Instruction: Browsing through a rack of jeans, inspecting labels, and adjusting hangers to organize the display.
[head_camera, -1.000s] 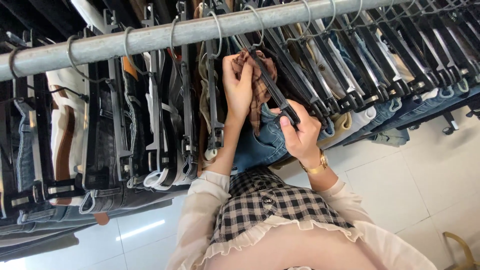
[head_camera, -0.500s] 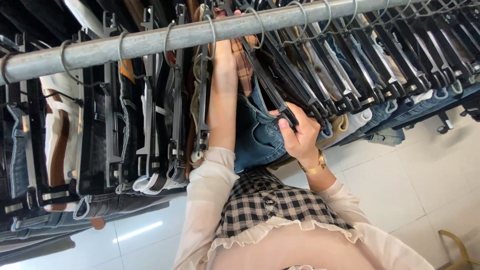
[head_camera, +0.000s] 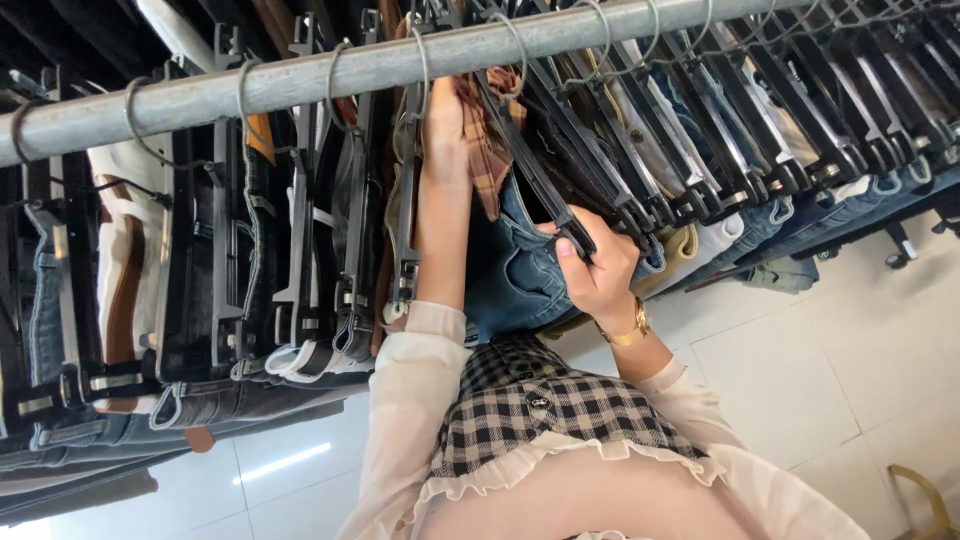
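Note:
I look down past a grey metal rail (head_camera: 300, 85) hung with clothes on black clip hangers. My left hand (head_camera: 447, 120) reaches up among the garments, fingers on a brown plaid garment (head_camera: 488, 140) just under the rail; the fingertips are hidden behind it. My right hand (head_camera: 597, 268) grips the lower end of a black hanger (head_camera: 530, 160), pulling it aside, with blue denim (head_camera: 515, 275) behind it. A gold watch sits on that wrist. My checked top (head_camera: 550, 405) fills the lower middle.
Rows of jeans and trousers on clip hangers (head_camera: 230, 300) crowd the rail on the left, and more denim hangs on hangers (head_camera: 800, 150) to the right. White tiled floor (head_camera: 820, 340) lies below. A tan bag strap (head_camera: 915, 495) shows at the bottom right corner.
My left hand has risen from beside the plaid garment to just under the rail, the arm now stretched straight. The right hand stays on the black hanger.

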